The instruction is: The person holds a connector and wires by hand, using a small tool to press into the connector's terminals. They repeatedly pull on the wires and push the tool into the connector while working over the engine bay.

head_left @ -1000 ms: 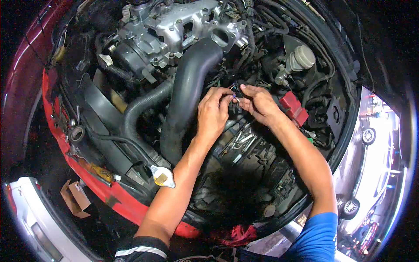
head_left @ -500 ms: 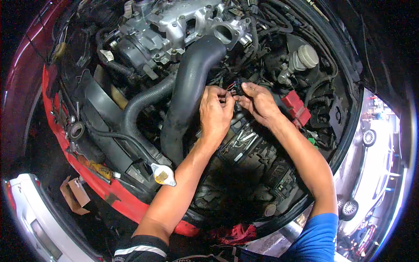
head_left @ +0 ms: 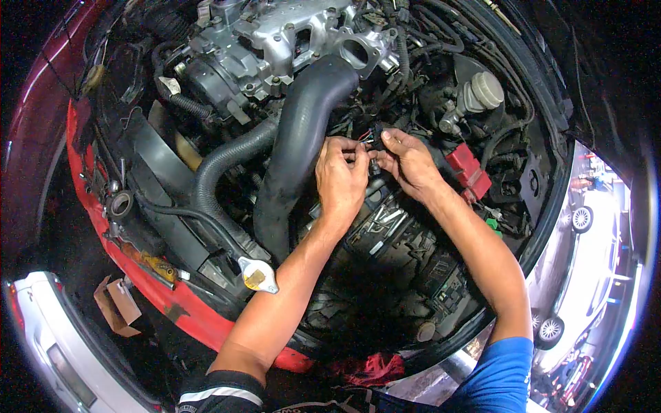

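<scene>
Both hands meet over the engine bay, right of a thick black hose point(head_left: 297, 151). My left hand point(head_left: 342, 177) has its thumb and fingertips pinched at some thin coloured wires point(head_left: 365, 136); what exactly sits between the tips is too small to tell. My right hand point(head_left: 407, 164) grips a small dark connector point(head_left: 376, 135) between thumb and fingers, close to the left fingertips. Below the hands lie several metal tools point(head_left: 385, 220). A red cover point(head_left: 468, 172) is beside the right wrist.
The silver intake manifold point(head_left: 289, 41) stands at the top. A radiator cap point(head_left: 257, 275) touches or nearly touches the left forearm. A ribbed hose point(head_left: 213, 175) curves at the left. The brake fluid reservoir point(head_left: 485, 91) is upper right, the red front edge point(head_left: 200, 318) lower left.
The small white and blue piece seen at the fingertips a second ago is now out of sight. The left hand has shifted slightly right, and the dark connector and wires show more.
</scene>
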Demonstrator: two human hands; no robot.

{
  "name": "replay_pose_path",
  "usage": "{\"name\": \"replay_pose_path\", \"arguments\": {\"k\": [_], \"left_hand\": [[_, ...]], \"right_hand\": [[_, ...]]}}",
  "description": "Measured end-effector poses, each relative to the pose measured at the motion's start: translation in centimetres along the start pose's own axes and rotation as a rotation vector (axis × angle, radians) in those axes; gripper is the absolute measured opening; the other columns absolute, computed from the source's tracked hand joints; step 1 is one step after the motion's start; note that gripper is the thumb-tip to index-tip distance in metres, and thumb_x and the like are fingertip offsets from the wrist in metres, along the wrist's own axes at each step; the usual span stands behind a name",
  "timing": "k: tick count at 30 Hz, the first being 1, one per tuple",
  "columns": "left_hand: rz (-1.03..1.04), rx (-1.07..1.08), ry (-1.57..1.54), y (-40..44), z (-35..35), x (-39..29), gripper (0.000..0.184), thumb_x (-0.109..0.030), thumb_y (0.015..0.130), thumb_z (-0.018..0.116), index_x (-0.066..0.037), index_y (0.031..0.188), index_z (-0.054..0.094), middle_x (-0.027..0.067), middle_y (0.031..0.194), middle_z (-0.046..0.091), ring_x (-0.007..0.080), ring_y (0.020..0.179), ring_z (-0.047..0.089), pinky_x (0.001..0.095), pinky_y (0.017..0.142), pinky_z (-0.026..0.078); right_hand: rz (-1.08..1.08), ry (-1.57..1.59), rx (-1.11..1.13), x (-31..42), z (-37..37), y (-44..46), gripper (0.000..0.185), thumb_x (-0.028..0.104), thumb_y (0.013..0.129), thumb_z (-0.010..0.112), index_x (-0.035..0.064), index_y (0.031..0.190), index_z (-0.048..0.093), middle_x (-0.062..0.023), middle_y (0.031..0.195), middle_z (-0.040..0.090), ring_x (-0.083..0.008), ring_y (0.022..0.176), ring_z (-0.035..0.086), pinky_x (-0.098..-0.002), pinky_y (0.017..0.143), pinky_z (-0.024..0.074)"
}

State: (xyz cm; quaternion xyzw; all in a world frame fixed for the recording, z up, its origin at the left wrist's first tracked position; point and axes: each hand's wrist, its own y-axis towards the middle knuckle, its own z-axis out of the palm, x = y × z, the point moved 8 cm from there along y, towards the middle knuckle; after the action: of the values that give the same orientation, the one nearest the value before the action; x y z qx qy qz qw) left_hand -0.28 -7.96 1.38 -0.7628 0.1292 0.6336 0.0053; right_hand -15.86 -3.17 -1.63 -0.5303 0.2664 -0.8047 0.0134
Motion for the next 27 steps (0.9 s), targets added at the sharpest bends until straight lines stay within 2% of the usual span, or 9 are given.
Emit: {"name": "replay_pose_path", "arguments": {"k": [5,11,17,20,27], "left_hand": [[-0.018,-0.009,0.025,0.1,-0.1,0.1,0.021,-0.017,0.091,0.068,0.004,0.093,0.065,0.0175,0.096,0.068,0.0286,0.081,0.070,0.0401,0.076,0.054],[-0.006,-0.006,-0.012,0.1,-0.3,-0.4,0.017,-0.015,0.092,0.067,0.002,0.098,0.067,0.0167,0.097,0.068,0.0292,0.084,0.069,0.0396,0.077,0.053],[0.185,0.009,0.052,0.2,-0.4,-1.5,0.011,-0.007,0.095,0.063,0.000,0.103,0.064,0.0151,0.101,0.063,0.0292,0.080,0.067,0.0405,0.074,0.053],[0.178,0.022,0.030,0.2,-0.3,-1.4,0.014,-0.010,0.091,0.067,0.001,0.100,0.066,0.0174,0.100,0.065,0.0325,0.086,0.067,0.0418,0.078,0.053],[0.223,0.033,0.152,0.1,-0.2,-1.3,0.015,-0.011,0.092,0.064,0.002,0.098,0.062,0.0188,0.100,0.061,0.0383,0.090,0.063,0.0454,0.078,0.052]], "right_hand": [[-0.010,0.007,0.010,-0.1,0.1,0.0,0.023,0.023,0.103,0.057,0.0032,0.114,0.054,-0.0101,0.102,0.064,-0.0207,0.088,0.068,-0.0281,0.072,0.0538],[-0.006,0.018,0.025,-0.1,0.2,0.0,0.021,0.023,0.104,0.055,0.0037,0.113,0.054,-0.0091,0.101,0.065,-0.0193,0.088,0.068,-0.0281,0.072,0.0536],[0.007,0.012,0.011,0.1,0.0,0.0,0.020,0.023,0.105,0.054,0.0042,0.112,0.055,-0.0084,0.099,0.065,-0.0188,0.089,0.068,-0.0279,0.073,0.0532],[0.020,0.033,0.010,-0.2,-0.1,0.1,0.019,0.023,0.105,0.053,0.0046,0.111,0.056,-0.0081,0.099,0.065,-0.0193,0.088,0.068,-0.0278,0.073,0.0528],[0.033,0.047,0.018,-0.5,-0.3,0.2,0.019,0.022,0.105,0.053,0.0045,0.111,0.055,-0.0089,0.099,0.065,-0.0202,0.089,0.067,-0.0281,0.073,0.0521]]}}
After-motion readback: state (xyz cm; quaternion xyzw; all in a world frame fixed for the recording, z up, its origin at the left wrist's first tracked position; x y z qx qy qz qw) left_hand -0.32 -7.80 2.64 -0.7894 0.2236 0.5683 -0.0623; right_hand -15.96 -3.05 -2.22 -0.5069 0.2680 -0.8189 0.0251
